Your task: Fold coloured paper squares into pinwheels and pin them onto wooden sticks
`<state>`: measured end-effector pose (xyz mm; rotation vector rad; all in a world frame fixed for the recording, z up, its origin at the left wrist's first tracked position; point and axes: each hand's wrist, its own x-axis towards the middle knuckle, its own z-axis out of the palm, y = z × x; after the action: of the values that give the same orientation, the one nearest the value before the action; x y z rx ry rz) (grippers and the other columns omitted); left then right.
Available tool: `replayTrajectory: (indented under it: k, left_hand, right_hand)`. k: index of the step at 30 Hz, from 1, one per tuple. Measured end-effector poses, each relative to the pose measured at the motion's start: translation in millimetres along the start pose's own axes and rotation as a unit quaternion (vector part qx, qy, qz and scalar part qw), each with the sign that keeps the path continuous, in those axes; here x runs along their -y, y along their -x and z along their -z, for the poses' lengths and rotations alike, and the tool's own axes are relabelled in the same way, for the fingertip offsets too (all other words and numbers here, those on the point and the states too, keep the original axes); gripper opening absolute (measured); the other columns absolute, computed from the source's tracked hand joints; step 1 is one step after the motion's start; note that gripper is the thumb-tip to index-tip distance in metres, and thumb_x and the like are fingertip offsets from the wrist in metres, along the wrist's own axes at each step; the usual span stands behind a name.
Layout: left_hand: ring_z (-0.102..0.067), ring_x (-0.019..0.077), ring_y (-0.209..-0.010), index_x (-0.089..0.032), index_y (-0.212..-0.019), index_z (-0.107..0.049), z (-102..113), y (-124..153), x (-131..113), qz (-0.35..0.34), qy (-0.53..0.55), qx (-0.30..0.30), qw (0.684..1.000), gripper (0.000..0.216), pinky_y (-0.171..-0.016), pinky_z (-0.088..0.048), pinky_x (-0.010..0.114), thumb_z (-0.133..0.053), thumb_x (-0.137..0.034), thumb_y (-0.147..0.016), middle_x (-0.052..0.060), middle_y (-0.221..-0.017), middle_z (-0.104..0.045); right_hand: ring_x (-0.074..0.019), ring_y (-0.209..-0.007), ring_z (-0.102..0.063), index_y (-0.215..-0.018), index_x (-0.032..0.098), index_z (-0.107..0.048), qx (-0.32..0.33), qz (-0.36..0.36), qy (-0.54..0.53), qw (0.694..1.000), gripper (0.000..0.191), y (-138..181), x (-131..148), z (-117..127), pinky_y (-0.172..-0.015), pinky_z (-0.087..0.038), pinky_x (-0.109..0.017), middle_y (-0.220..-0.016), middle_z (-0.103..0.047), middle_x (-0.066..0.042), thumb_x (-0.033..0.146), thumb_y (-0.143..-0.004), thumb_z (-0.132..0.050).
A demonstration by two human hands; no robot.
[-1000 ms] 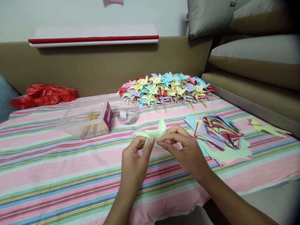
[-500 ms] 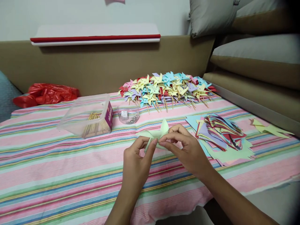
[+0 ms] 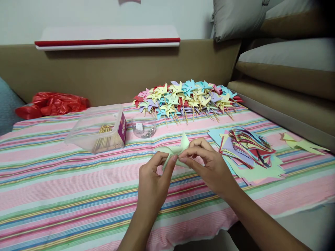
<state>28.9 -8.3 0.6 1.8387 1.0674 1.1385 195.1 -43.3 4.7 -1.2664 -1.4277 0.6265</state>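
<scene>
A pale green paper pinwheel (image 3: pixel 184 141) is held above the cloth, its blades curled in toward the centre. My left hand (image 3: pixel 155 173) pinches its folded paper between thumb and index finger. From the other side, my right hand (image 3: pixel 209 165) is closed at the pinwheel's centre, thumb and index fingertips pressed together there. Any small part between those fingertips is too small to make out. Beyond my hands stands a round clear dish (image 3: pixel 143 129) with small shiny metal pieces and a white label. Left of it is a clear plastic box (image 3: pixel 86 130) holding thin wooden sticks (image 3: pixel 103 138).
Finished pinwheels (image 3: pixel 190 99) on sticks are heaped at the back. Cut coloured paper sheets (image 3: pixel 246 153) lie stacked to the right, near loose yellow pieces (image 3: pixel 300 143). A red plastic bag (image 3: pixel 56 104) sits back left. Cushions (image 3: pixel 288 76) border the striped cloth (image 3: pixel 86 195).
My hands keep nearly the same pinch on the green pinwheel. The whole view has shifted very slightly; nothing on the cloth has moved.
</scene>
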Motion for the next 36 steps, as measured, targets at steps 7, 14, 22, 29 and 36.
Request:
replayTrajectory:
  k: [7, 14, 22, 29, 36]
  left_hand:
    - [-0.049, 0.0119, -0.064, -0.021, -0.078, -0.060, 1.6, -0.8, 0.1, -0.031, -0.036, 0.002, 0.999, 0.021, -0.063, -0.038, 0.024, -0.061, -0.035, -0.094, -0.005, -0.067, -0.056]
    - [-0.057, 0.0138, -0.068, -0.021, -0.080, -0.062, 1.0, -0.6, -0.2, -0.041, -0.042, 0.005, 0.998, 0.020, -0.065, -0.041, 0.025, -0.061, -0.034, -0.095, -0.002, -0.070, -0.062]
    - [-0.055, 0.0127, -0.067, -0.021, -0.081, -0.062, 1.5, 0.6, 1.1, -0.031, -0.031, 0.009, 0.999, 0.019, -0.065, -0.041, 0.024, -0.062, -0.034, -0.094, -0.003, -0.069, -0.059]
    - [-0.056, 0.0138, -0.067, -0.021, -0.082, -0.064, -0.4, 0.3, -1.1, -0.021, -0.022, 0.018, 0.999, 0.019, -0.064, -0.042, 0.025, -0.061, -0.034, -0.095, -0.002, -0.070, -0.062]
    - [-0.060, 0.0143, -0.069, -0.021, -0.083, -0.066, 0.7, 0.2, -0.5, -0.020, -0.022, 0.022, 0.999, 0.019, -0.063, -0.042, 0.025, -0.061, -0.034, -0.095, -0.001, -0.073, -0.066]
  right_hand:
    - [-0.0199, -0.097, -0.056, -0.086, 0.028, -0.076, 0.020, -0.039, -0.024, 0.999, 0.008, -1.0, -1.1, 2.7, -0.087, -0.049, -0.035, -0.096, -0.054, -0.003, 0.033, -0.089, -0.071]
    - [-0.0169, -0.088, -0.062, -0.084, 0.025, -0.074, 0.033, -0.096, -0.124, 0.987, 0.009, -0.8, 1.4, 2.5, -0.079, -0.052, -0.030, -0.092, -0.063, -0.002, 0.034, -0.085, -0.073]
    - [-0.0128, -0.078, -0.062, -0.084, 0.023, -0.063, 0.014, -0.163, -0.257, 0.952, 0.022, 0.7, -0.6, -3.3, -0.073, -0.050, -0.025, -0.080, -0.065, 0.003, 0.032, -0.078, -0.082]
    - [-0.0192, -0.093, -0.069, -0.107, 0.028, -0.056, 0.032, -0.182, -0.303, 0.935, 0.037, 1.6, -2.4, -4.3, -0.086, -0.053, -0.035, -0.097, -0.073, -0.001, 0.035, -0.080, -0.080]
    - [-0.0178, -0.088, -0.067, -0.105, 0.023, -0.072, 0.064, -0.202, -0.272, 0.939, 0.030, 2.1, -2.7, -1.6, -0.078, -0.052, -0.030, -0.098, -0.074, -0.004, 0.040, -0.081, -0.078]
